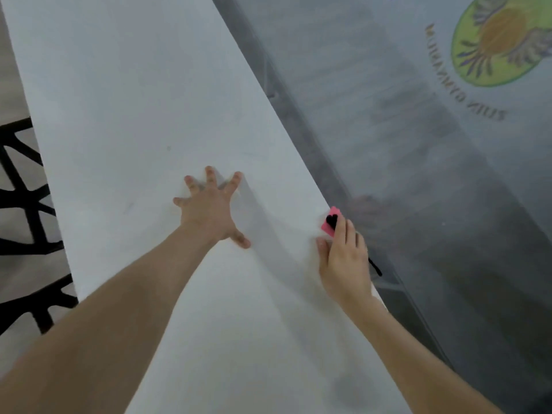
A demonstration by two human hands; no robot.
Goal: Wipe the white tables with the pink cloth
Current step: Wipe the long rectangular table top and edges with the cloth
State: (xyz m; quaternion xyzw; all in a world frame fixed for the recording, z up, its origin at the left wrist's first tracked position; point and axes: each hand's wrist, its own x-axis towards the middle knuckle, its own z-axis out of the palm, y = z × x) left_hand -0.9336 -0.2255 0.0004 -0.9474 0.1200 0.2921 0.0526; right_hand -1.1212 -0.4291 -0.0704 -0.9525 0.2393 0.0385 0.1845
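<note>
A long white table (pixel 125 115) runs from the top left to the bottom of the view. My left hand (pixel 210 209) lies flat on its middle with the fingers spread. At the table's right edge, my right hand (pixel 343 258) presses the pink cloth (pixel 328 224) against the surface with straight fingers. Only a small pink corner with a black mark shows past the fingertips; the rest of the cloth is hidden under the hand.
A frosted glass panel (pixel 418 174) with a green and yellow round emblem (pixel 498 40) stands right along the table's right edge. Black chair frames (pixel 27 204) on a light floor stand to the left of the table.
</note>
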